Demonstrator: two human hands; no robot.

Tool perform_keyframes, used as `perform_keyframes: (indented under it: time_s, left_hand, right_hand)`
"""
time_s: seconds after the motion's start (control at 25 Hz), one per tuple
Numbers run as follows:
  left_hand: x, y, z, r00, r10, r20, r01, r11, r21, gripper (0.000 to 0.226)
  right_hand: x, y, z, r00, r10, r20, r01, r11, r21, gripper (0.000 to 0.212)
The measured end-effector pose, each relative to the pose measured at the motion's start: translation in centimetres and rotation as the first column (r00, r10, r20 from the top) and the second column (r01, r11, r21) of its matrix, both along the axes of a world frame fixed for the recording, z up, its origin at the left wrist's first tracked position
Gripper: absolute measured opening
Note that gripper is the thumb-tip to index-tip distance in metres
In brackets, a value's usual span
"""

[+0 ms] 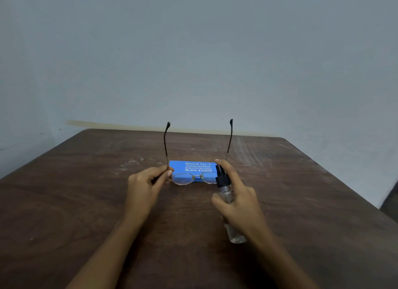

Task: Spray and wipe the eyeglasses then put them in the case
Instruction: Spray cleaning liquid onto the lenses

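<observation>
The left hand (148,181) pinches the eyeglasses (193,178) at one hinge, above the middle of the tabletop (86,202), before the blue case (189,167); the right hand (239,200) grips the spray bottle (228,200). Light, fragile frames: best held by the hinge, off the lenses

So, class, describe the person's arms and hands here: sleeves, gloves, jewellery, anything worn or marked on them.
The left forearm and right forearm are bare to the frame's edge; no sleeve shows. The left hand and right hand wear no gloves, and no ring, watch or bracelet is visible.
</observation>
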State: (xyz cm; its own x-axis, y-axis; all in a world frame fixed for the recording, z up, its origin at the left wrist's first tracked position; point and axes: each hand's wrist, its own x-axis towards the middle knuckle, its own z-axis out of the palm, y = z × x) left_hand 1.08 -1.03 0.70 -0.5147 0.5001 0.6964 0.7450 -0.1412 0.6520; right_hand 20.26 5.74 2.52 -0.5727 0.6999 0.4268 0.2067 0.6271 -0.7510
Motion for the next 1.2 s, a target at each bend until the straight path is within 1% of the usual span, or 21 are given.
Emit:
perform_keyframes:
  time_s: [0.08,0.16,0.24,0.32,0.44,0.52,0.64,0.76,0.8,0.88,1.0,1.2]
  left_hand:
    - [0.1,0.3,0.1,0.983,-0.035,0.182,0.037,0.999,-0.007,0.019]
    - [-0.2,0.5,0.2,0.92,-0.081,0.383,0.084,0.996,0.008,0.019]
    - [-0.5,0.6,0.5,0.82,-0.163,0.549,0.156,0.986,0.059,0.016]
    - [-0.5,0.4,0.8,0.703,-0.241,0.669,0.217,0.969,0.121,0.012]
    - [-0.4,0.2,1.2,0.532,-0.312,0.788,0.264,0.944,0.196,0.012]
    - [-0.6,0.2,1.5,0.41,-0.343,0.845,0.264,0.931,0.251,0.02]
    - [-0.8,0.1,1.8,0.24,-0.392,0.888,0.25,0.909,0.334,0.038]
    - [-1.0,0.0,2.0,0.109,-0.416,0.903,0.237,0.893,0.383,0.039]
    - [-1.1,-0.1,2.0,0.082,-0.417,0.905,0.236,0.891,0.389,0.037]
    - [-1.3,-0.1,1.9,0.056,-0.414,0.909,0.237,0.89,0.39,0.034]
    - [-1.3,-0.1,1.7,0.045,-0.394,0.918,0.252,0.894,0.371,0.036]
    - [-1.2,-0.1,1.6,0.036,-0.369,0.929,0.257,0.901,0.348,0.036]
  right_hand:
    - [-0.1,-0.3,-0.1,0.999,-0.003,-0.047,0.005,0.999,0.047,0.07]
    - [-0.4,-0.5,-0.4,0.994,0.015,-0.111,-0.003,0.994,0.105,0.071]
    - [-0.9,-0.9,-0.7,0.986,0.048,-0.158,-0.021,0.986,0.165,0.072]
    - [-1.5,-1.1,-0.8,0.98,0.091,-0.176,-0.055,0.979,0.198,0.072]
    - [-2.5,-1.1,-0.9,0.973,0.138,-0.183,-0.099,0.973,0.207,0.071]
    - [-3.2,-1.0,-0.8,0.97,0.143,-0.196,-0.104,0.975,0.199,0.071]
    - [-4.5,-0.8,-0.4,0.957,0.169,-0.236,-0.124,0.973,0.194,0.07]
    - [-5.6,-0.9,-0.7,0.95,0.176,-0.257,-0.125,0.971,0.202,0.067]
    - [-5.7,-1.1,-0.9,0.952,0.174,-0.25,-0.122,0.97,0.212,0.066]
    - [-5.8,-1.2,-1.2,0.96,0.175,-0.22,-0.118,0.96,0.253,0.067]
    - [-5.7,-1.1,-1.3,0.968,0.155,-0.199,-0.101,0.962,0.254,0.067]
    - [-5.4,-1.1,-1.6,0.976,0.121,-0.178,-0.077,0.969,0.236,0.058]
